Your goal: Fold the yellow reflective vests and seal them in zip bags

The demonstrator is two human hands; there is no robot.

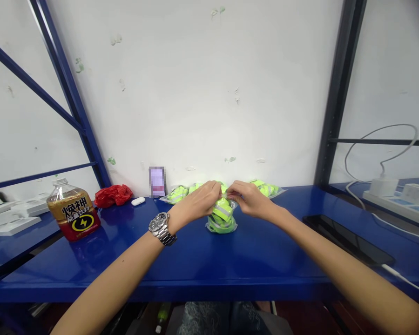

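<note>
Where visible, bag (222, 219) beneath fingers (214, 190).

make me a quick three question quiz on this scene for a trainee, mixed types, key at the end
1. Which wrist wears the watch?
2. True or false: the crumpled red bundle and the drink bottle both lie to the left of the hands.
3. Fill in: the left hand and right hand hold the top of a clear bag with ___ contents.

Key: 1. The left. 2. True. 3. Yellow-green.
</note>
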